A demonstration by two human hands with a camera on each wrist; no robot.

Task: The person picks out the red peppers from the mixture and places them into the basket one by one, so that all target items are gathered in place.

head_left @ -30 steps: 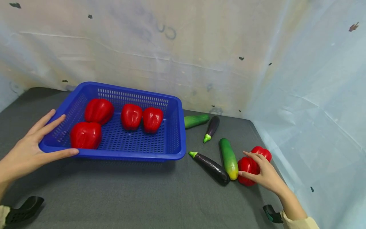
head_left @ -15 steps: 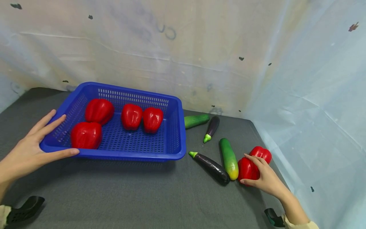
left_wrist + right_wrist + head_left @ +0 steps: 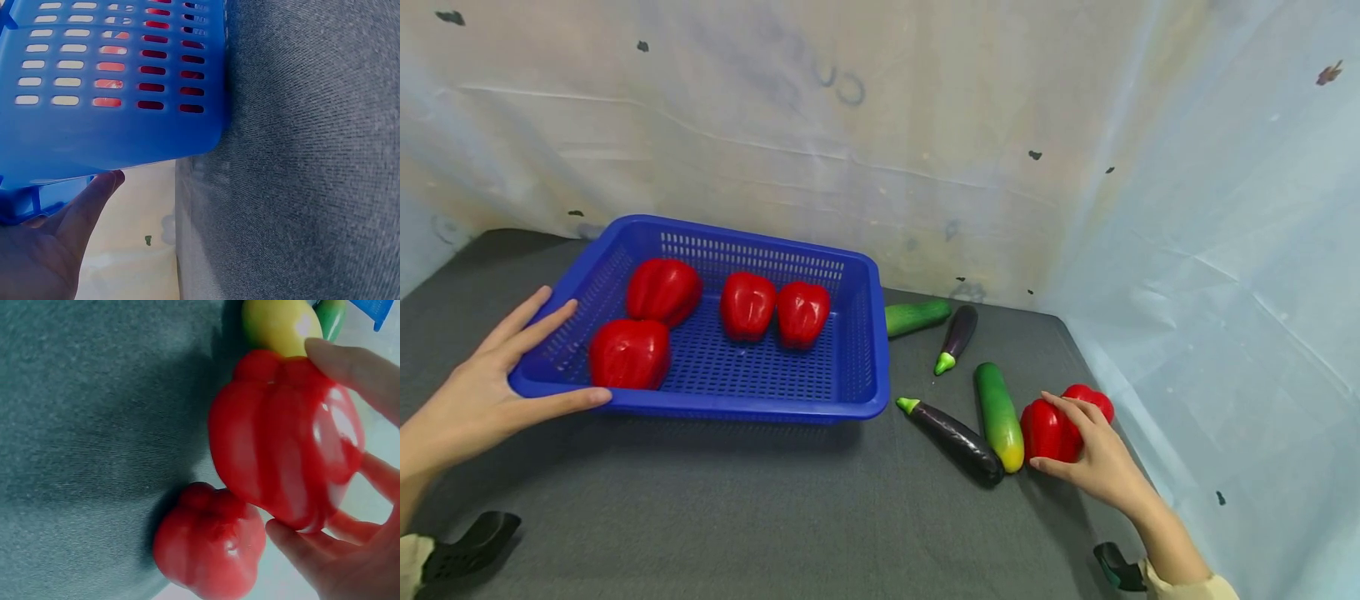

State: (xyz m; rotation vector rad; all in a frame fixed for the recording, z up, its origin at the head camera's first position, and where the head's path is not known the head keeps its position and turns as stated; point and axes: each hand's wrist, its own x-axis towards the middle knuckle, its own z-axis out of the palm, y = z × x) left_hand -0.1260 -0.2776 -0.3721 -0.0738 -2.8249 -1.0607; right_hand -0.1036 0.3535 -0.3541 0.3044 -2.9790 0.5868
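My right hand grips a red bell pepper at the table's right side, thumb on one side and fingers on the other. Whether that pepper touches the table I cannot tell. Close behind it lies a second red bell pepper, partly hidden by the hand in the head view. My left hand rests over the near left corner of a blue plastic basket, thumb along the front rim and straight fingers across the left rim. Inside the basket sit several red bell peppers.
Left of the right hand lie a green cucumber with a yellow end and a long eggplant. A smaller eggplant and another cucumber lie beside the basket's right wall. Pale sheeting rises behind the grey table.
My right thumb has shifted off the cucumber's side onto the bell pepper. The gripped pepper has risen slightly. My left hand and the basket have hardly moved.
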